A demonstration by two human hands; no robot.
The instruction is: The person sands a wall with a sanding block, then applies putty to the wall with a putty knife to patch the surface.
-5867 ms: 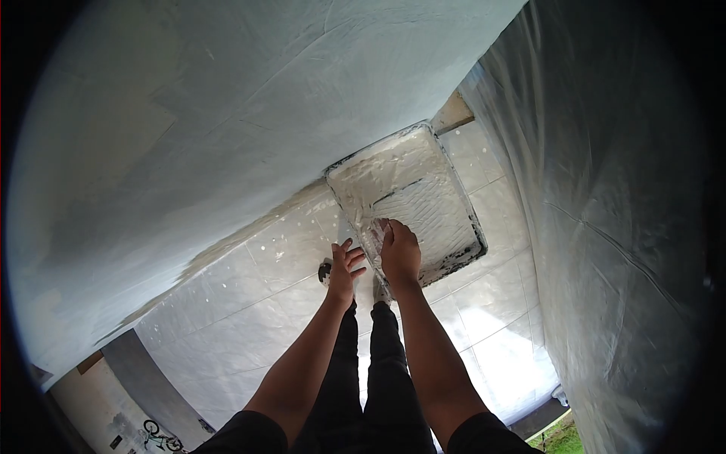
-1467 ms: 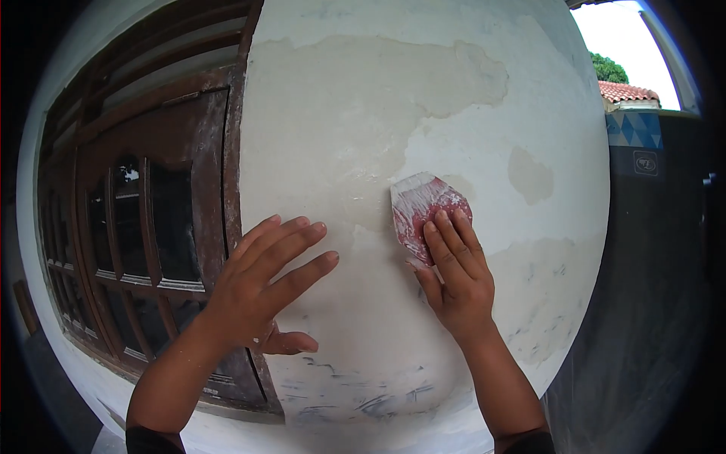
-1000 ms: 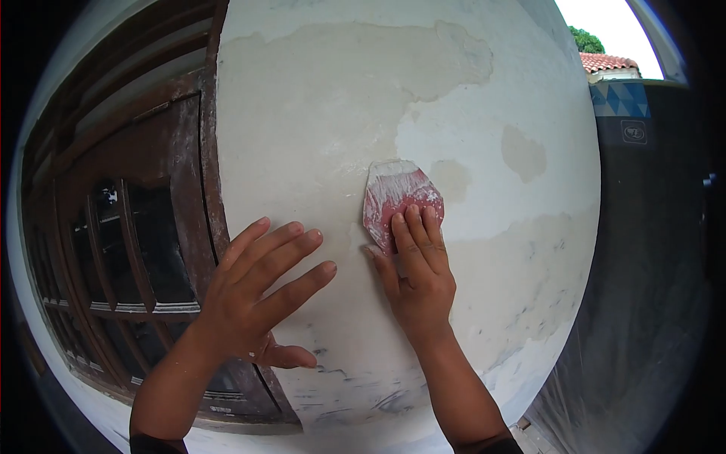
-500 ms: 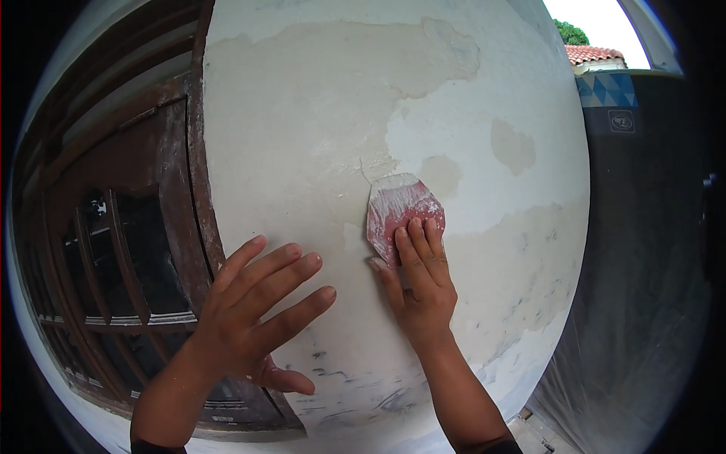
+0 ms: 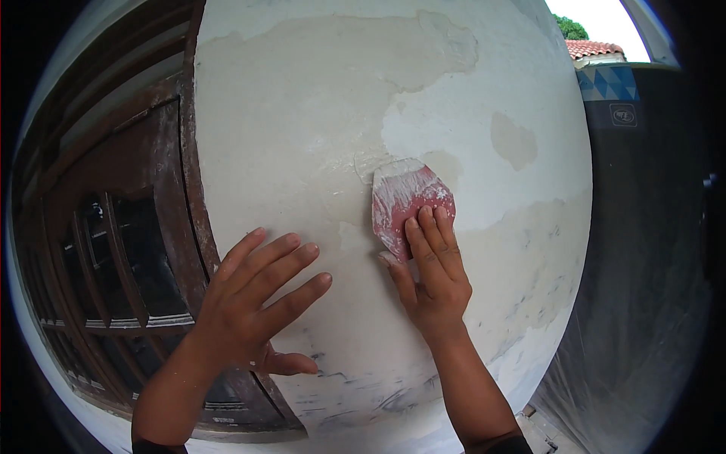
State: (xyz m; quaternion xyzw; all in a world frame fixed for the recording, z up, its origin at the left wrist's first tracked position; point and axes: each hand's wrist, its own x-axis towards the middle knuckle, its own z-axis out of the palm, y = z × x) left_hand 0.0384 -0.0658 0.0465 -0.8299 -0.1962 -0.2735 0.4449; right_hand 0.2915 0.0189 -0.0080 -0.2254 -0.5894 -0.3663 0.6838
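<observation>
My right hand (image 5: 436, 284) holds a red putty spreader (image 5: 408, 204), with its fingers flat along the tool's lower right and the thumb at the lower left edge. White putty coats the spreader's upper part, which lies against the pale wall (image 5: 302, 159). Just left of its top edge, a wet, shiny putty patch (image 5: 344, 163) shows with a thin curved ridge. My left hand (image 5: 253, 303) is open, fingers spread, in front of the wall beside the brown door frame, and holds nothing.
At the left stands a dark brown wooden door (image 5: 121, 227) with glass panes and a worn frame. On the right hangs dark sheeting (image 5: 643, 265) with a blue patterned band. A tiled roof (image 5: 594, 50) shows beyond. Dark smudges mark the wall low down.
My right hand and the spreader have shifted a little to the right. A curved putty ridge now shows left of the tool. My left hand stays spread in nearly the same place.
</observation>
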